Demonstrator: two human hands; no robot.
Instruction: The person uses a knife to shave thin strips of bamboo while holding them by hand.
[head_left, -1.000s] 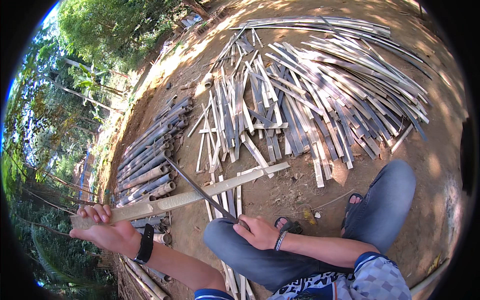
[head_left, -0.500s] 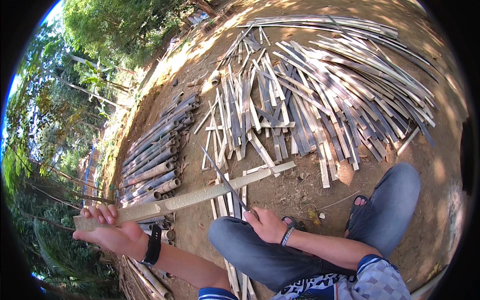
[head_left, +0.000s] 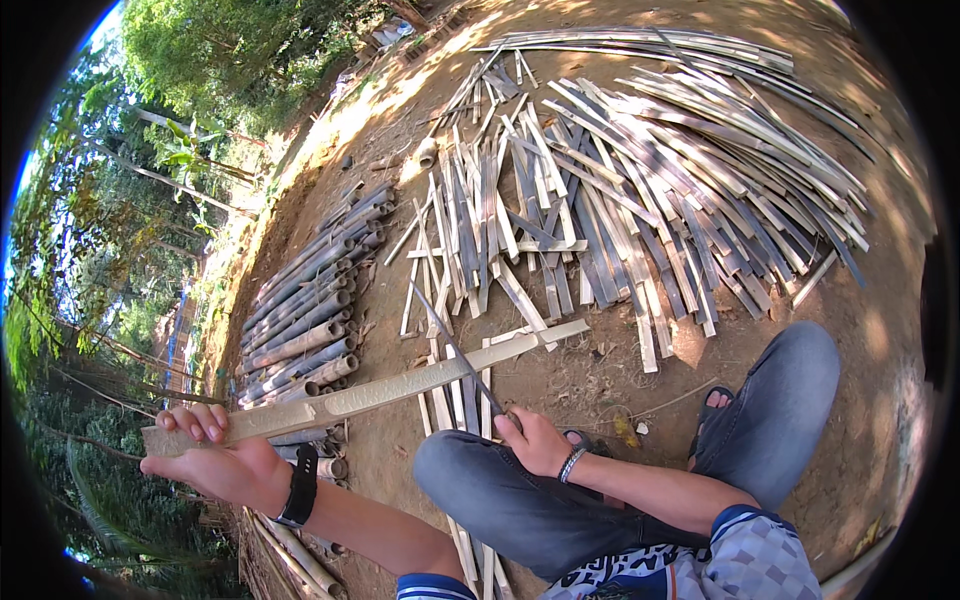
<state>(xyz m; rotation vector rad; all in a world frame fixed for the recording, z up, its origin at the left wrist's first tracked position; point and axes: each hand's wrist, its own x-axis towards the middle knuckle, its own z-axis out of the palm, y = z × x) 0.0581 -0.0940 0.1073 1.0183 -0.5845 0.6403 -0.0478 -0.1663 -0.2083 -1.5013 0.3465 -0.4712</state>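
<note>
A long split bamboo strip, its pale inner face turned up, slants from the lower left toward the middle. My left hand is wrapped round its near left end, fingers curled over the upper edge. In my right hand, closed beside my knee, is the handle of a long, narrow knife. Its dark blade points up and left and crosses over the strip right of the strip's middle. Whether the edge touches the bamboo I cannot tell.
Beyond my knees lies a wide heap of split bamboo strips. Uncut bamboo poles are stacked at the left. More strips run beside my left leg. Bare soil lies between, with trees past the poles.
The knife has shifted right along the bamboo strip, with my right hand moving slightly right. My left hand still grips the strip's end, hardly moved.
</note>
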